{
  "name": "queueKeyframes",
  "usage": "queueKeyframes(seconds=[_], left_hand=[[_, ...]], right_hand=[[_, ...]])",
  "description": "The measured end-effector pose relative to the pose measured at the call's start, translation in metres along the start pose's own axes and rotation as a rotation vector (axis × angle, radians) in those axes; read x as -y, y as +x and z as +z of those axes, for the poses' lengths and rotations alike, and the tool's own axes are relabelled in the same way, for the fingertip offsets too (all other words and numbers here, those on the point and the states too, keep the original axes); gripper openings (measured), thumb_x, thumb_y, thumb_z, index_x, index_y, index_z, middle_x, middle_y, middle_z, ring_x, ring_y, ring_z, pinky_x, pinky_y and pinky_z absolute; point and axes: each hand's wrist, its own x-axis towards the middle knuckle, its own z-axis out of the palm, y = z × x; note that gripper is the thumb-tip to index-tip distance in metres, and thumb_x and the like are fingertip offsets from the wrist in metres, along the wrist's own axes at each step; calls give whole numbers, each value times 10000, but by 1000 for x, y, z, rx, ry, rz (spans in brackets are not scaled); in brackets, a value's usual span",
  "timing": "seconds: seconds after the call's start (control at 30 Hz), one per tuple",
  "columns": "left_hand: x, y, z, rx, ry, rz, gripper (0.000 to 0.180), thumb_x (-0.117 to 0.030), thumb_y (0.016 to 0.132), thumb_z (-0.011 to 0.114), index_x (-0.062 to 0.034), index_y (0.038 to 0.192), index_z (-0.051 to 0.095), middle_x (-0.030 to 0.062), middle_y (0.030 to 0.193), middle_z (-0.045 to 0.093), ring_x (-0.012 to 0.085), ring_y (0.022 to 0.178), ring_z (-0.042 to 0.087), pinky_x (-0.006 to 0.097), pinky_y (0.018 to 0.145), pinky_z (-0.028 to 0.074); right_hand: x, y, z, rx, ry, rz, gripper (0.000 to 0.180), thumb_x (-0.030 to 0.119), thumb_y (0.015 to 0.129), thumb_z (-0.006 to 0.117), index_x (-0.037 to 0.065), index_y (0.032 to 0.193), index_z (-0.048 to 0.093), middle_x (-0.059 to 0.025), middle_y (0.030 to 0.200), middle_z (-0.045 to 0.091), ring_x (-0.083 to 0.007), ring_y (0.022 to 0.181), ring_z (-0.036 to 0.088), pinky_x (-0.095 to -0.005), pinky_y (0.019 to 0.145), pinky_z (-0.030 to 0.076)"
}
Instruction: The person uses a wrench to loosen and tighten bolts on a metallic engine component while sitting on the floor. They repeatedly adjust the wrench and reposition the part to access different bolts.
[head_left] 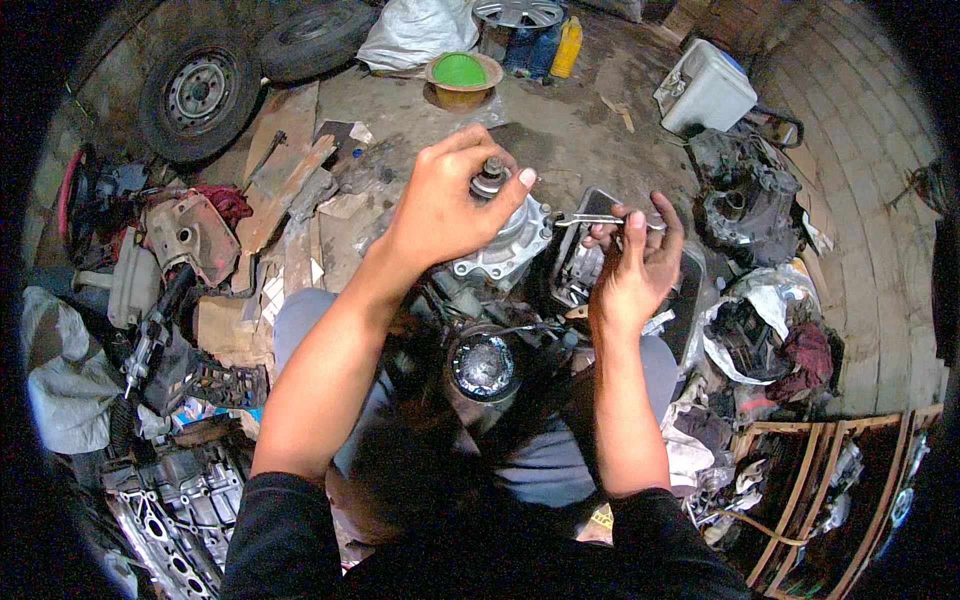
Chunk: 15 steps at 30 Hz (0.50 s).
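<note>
My left hand (447,207) curls round a dark, ribbed metal shaft (490,180) that stands up from a cast aluminium housing (492,262). Its thumb lies along the near side of the shaft, and its far fingers are partly hidden. To the right of the housing, my right hand (641,262) pinches a slim silver wrench (588,219) between thumb and fingers, its free end pointing left toward the housing's flange. Below that hand sits a tray (572,290) with metal pieces in it. Nearer me, between my knees, is a round container (482,365) with a shiny, wet-looking inside.
Wheels with tyres (200,97) lean at the back left. A basin with a green inside (462,75), a yellow bottle (567,47) and a white box (707,88) stand farther off. Engine parts (180,520) crowd the left, and bags with dark parts (762,325) the right.
</note>
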Motion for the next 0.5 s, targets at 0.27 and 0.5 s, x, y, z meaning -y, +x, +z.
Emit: queueKeyframes(seconds=[0.27, 0.5], left_hand=[[-1, 2, 1, -3, -11, -15, 274, -234, 848, 779, 32, 854, 716, 187, 827, 654, 349, 784, 681, 406, 716, 540], [-3, 0, 1, 16, -5, -8, 280, -234, 847, 776, 37, 848, 709, 194, 825, 647, 376, 800, 674, 420, 730, 543]], right_hand=[[-2, -29, -25, 261, -334, -660, 265, -158, 827, 714, -23, 1022, 595, -200, 938, 706, -317, 886, 734, -421, 712, 647], [1, -40, -25, 430, -624, -939, 344, -150, 746, 765, -7, 1024, 624, -199, 930, 734, -343, 842, 748, -397, 732, 610]])
